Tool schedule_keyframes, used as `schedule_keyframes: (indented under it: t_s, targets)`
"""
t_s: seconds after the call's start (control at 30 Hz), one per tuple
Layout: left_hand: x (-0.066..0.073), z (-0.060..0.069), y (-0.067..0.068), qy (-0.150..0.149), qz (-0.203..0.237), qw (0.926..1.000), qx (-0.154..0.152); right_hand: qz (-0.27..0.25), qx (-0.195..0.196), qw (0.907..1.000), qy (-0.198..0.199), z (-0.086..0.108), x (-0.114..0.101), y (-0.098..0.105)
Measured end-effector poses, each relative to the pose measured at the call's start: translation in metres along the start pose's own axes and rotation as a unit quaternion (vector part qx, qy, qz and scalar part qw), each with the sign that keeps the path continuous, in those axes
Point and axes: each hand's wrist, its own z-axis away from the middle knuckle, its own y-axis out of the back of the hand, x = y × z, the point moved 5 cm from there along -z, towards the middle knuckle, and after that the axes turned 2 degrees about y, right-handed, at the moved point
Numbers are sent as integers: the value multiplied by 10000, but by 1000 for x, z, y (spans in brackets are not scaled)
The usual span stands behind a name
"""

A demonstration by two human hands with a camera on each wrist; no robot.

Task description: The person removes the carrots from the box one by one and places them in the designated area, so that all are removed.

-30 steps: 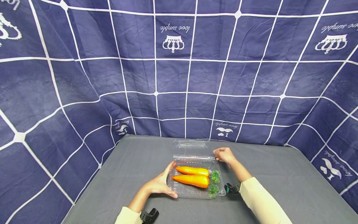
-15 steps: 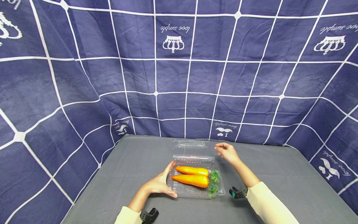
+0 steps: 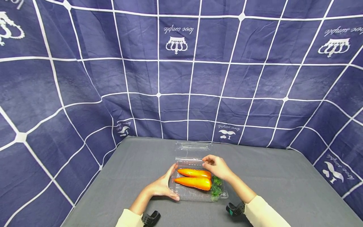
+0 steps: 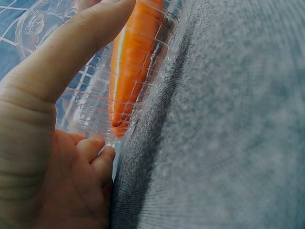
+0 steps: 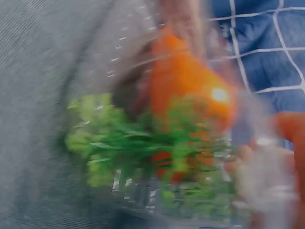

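An opened clear plastic clamshell box (image 3: 195,198) lies in the head view with two orange carrots (image 3: 195,183) side by side in it, tips to the left. Their green tops (image 3: 216,189) fill its right end. My left hand (image 3: 160,186) grips the box's left end, thumb at the near corner and fingers at the far one; in the left wrist view the thumb (image 4: 71,47) lies along its side wall. Over the back right of the box is my right hand (image 3: 217,167), fingers loosely bent with nothing visible in them. The right wrist view is blurred.
The box's clear lid (image 3: 193,146) lies folded back flat behind it. Grey cloth (image 3: 136,164) covers the table on both sides. A blue curtain with white lines (image 3: 175,107) hangs behind and along the sides.
My right hand has left the lid's right edge, drawn back slightly to the right, then come left and nearer, over the box. The left hand, box and carrots have stayed put.
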Motion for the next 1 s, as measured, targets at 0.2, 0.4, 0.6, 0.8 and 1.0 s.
schedule_keyframes:
  t_s: [0.2,0.4,0.6,0.8,1.0]
  targets:
    - [-1,0,-1,-66,13,10000,-19,609,-291,9957,629,1,1,-16]
    - [-1,-1,-1,-61,83,9999,-21,789,-330,9936,744,1,4,-22]
    - [-1,0,-2,-71,63,10000,-7,1016,-442,9905,813,3,2,-23]
    - [1,1,-2,-56,83,9999,-10,1227,-600,9875,781,2,3,-24]
    - [1,0,0,-26,77,10000,-23,1733,-823,9787,732,0,8,-29]
